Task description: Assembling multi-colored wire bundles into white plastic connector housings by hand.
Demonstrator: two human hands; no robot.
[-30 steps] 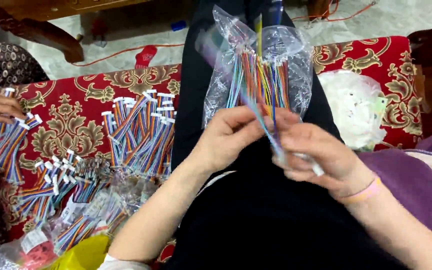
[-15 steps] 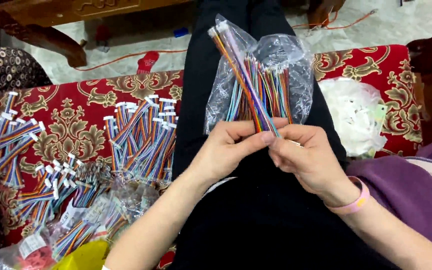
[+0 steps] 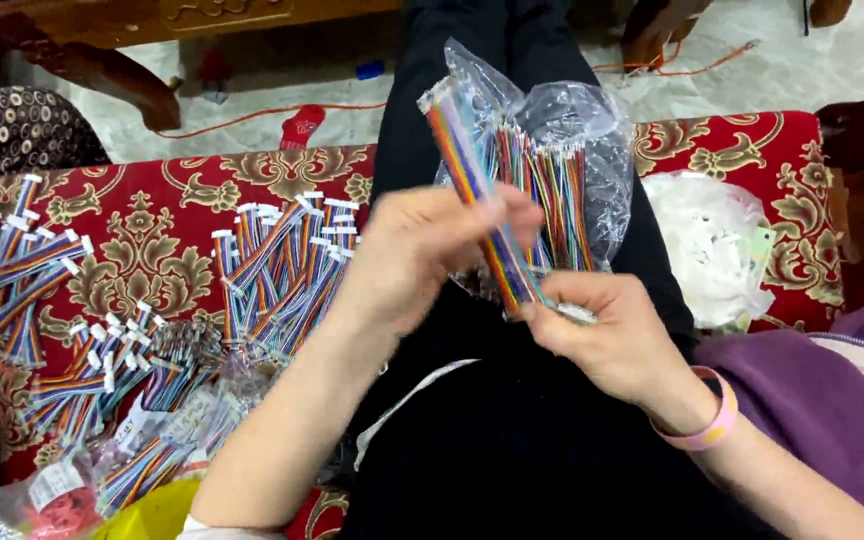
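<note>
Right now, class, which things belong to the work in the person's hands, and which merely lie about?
In hand: rainbow ribbon cable, clear plastic bag of cables, left hand, right hand.

Lying about: loose cable piles, white plastic bag, red patterned cushion, pink wristband.

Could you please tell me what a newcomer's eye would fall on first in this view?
Probably the rainbow-coloured ribbon cable held up at the centre, pinched at its lower end by the right hand while the left hand grips it midway. Just behind it, on the person's dark lap, a clear plastic bag holds more such cables. To the left, many loose cables lie spread over the red patterned cushion.
</note>
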